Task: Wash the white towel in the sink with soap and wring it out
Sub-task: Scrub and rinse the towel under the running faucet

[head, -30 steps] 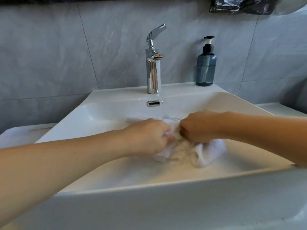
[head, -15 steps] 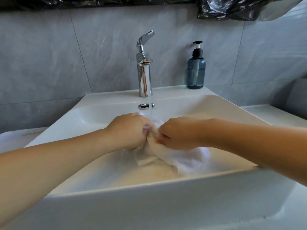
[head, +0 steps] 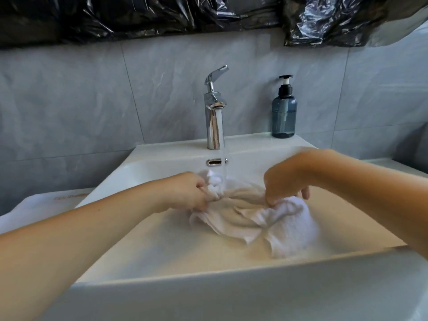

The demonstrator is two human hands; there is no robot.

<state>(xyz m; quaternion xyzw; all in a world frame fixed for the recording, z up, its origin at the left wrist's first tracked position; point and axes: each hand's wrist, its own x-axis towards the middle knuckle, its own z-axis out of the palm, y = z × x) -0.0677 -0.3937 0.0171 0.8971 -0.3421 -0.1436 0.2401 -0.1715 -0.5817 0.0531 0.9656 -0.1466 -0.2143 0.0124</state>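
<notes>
A wet white towel (head: 259,218) lies bunched in the white sink (head: 162,256). My left hand (head: 185,193) grips the towel's left end under the stream of water running from the chrome tap (head: 214,117). My right hand (head: 284,181) pinches the towel's right part from above, fingers curled into the cloth. The two hands are apart, with the cloth stretched between them. A blue soap pump bottle (head: 284,112) stands on the sink's back ledge at the right.
Grey tiled wall behind the sink. Black plastic sheeting (head: 208,15) hangs across the top. A white folded cloth (head: 39,205) lies on the counter left of the sink. The overflow slot (head: 215,161) sits below the tap.
My hands were close together on the towel; they have now moved apart, spreading the cloth. My left hand has brought its end under the running water.
</notes>
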